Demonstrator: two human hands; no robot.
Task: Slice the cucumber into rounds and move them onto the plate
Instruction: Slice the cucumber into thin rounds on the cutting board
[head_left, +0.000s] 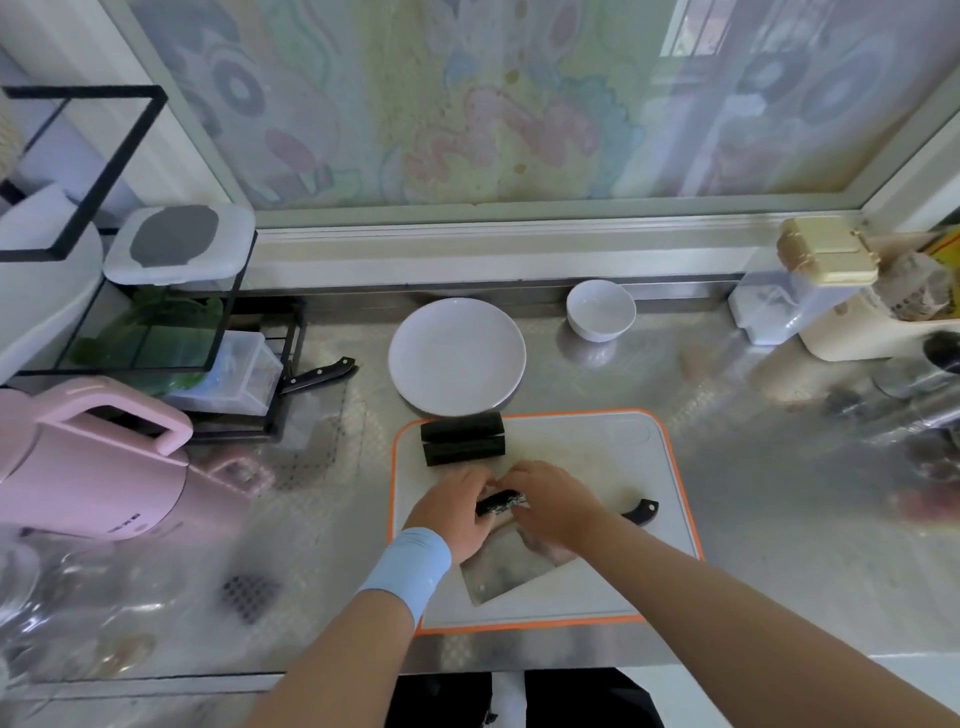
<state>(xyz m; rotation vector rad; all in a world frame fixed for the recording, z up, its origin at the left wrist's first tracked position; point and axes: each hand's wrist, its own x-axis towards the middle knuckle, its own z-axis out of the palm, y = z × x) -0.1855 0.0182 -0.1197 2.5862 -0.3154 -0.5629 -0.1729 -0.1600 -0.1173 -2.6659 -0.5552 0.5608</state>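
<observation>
Both of my hands meet over the middle of the orange-rimmed cutting board (660, 467). My left hand (452, 512) and my right hand (558, 506) grip a short dark cucumber piece (500, 503) from its two ends. I cannot tell whether it is whole or a row of slices pressed together. Two longer dark cucumber lengths (462, 439) lie side by side at the board's far left corner. A cleaver (514, 571) lies flat on the board under my hands, its black handle (641, 510) pointing right. Just behind the board sits the white plate (457, 356), with nothing on it.
A small white bowl (601, 310) stands to the right of the plate. A black-handled knife (317, 375) lies by the black rack (156, 332) at the left, and a pink kettle (88, 457) stands in front of it. Containers (826, 291) crowd the right.
</observation>
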